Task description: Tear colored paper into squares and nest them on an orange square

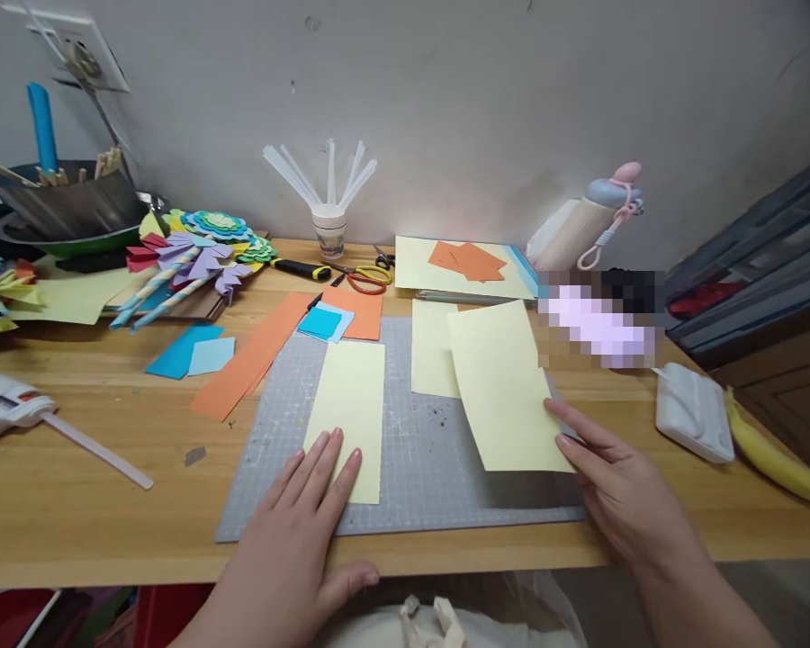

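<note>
My left hand [303, 522] lies with its fingers spread, its fingertips on a pale yellow paper strip [351, 396] that rests on the grey cutting mat [418, 486]. Between thumb and fingers, my right hand [621, 477] pinches the lower right edge of a larger pale yellow sheet [503, 387], lifted above the mat's right side. Partly behind that sheet, another pale yellow piece [434, 351] lies on the mat. Orange paper [357, 310] and small blue squares [320, 321] overlap at the mat's top left.
Long orange strips [263, 360] lie left of the mat, with a glue gun [13, 405] farther left. Scissors [368, 279], a cutter [301, 269] and a paper cup [329, 232] stand or lie behind. At right are a white device [694, 412] and a banana [783, 463].
</note>
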`<action>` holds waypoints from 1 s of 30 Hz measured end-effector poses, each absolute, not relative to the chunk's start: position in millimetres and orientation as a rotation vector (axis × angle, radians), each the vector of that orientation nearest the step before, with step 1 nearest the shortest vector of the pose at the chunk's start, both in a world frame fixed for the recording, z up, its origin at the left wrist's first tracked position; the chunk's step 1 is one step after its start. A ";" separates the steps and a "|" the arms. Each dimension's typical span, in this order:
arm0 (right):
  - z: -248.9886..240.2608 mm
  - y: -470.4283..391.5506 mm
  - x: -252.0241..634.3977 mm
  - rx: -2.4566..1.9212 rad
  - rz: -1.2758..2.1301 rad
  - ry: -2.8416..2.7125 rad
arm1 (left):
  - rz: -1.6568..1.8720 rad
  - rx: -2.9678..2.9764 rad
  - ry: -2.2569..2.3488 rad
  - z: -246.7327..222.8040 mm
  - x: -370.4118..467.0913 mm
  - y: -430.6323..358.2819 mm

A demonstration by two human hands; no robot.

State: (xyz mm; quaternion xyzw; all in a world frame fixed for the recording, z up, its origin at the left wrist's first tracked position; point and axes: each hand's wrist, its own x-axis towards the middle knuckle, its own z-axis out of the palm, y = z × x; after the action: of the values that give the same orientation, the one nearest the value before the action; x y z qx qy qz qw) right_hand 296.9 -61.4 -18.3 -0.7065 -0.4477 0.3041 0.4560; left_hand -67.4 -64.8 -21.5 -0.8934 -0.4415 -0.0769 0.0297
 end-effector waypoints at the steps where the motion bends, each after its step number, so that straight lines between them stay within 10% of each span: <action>1: -16.8 -55.1 291.5 -1.703 0.868 -1.076 | -0.243 -2.767 -1.354 -20.6 -68.3 -65.2; 13: 5.4 49.2 236.2 -1.326 1.364 -0.834 | -0.282 -2.771 -1.357 -17.4 -70.7 -68.9; 30: -5.1 171.5 233.2 -1.293 0.807 -0.467 | -0.330 -2.639 -1.178 -15.8 -72.5 -65.3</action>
State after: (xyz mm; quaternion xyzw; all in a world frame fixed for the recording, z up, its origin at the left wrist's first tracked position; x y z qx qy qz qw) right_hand 233.2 171.5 -5.1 -0.5801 -0.2096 0.3622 0.6988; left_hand -72.5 -65.3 -15.8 -0.9010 -0.4024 -0.1127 0.1163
